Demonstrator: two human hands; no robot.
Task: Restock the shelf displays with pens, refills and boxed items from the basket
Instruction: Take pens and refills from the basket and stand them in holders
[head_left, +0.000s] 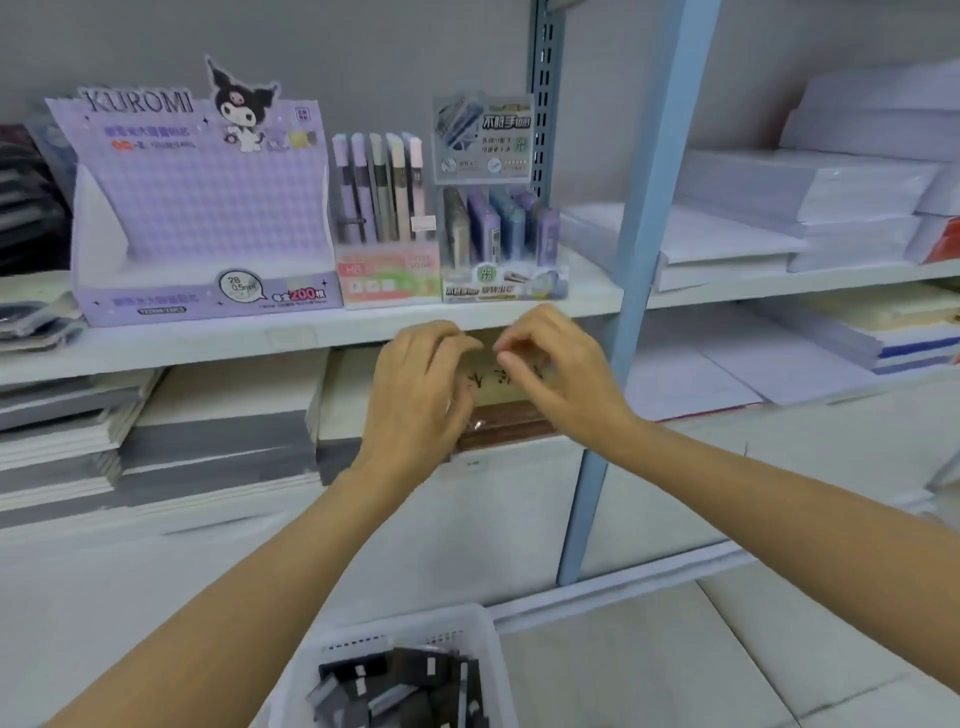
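- Shelf (208, 343): white board fixed to a blue post (649, 208); three displays are stood in a row on it, left of the post.
- Paper stacks (810, 208): white, laid on the boards right of the post.
- Notebook stacks (156, 431): grey and white, laid under the shelf at left.
- Kuromi display (202, 208): purple card, leftmost in the row.
- Basket (301, 675): white, slotted, seen at the bottom edge, below the hands and well apart from the shelf. Dark boxes (410, 680) with white labels are heaped in it.
- Pen display (387, 275): pink base, just beside the Kuromi display; pens (379, 192) are stood upright in it.
- Case display (498, 283): rightmost, beside the post; purple and blue cases are held in it.
- Left hand (415, 395) and right hand (561, 369): raised close together just under the shelf edge, fingers curled. Whether anything is pinched cannot be told through the blur.
- Tan box (498, 389): lettered in black, seen between the hands.
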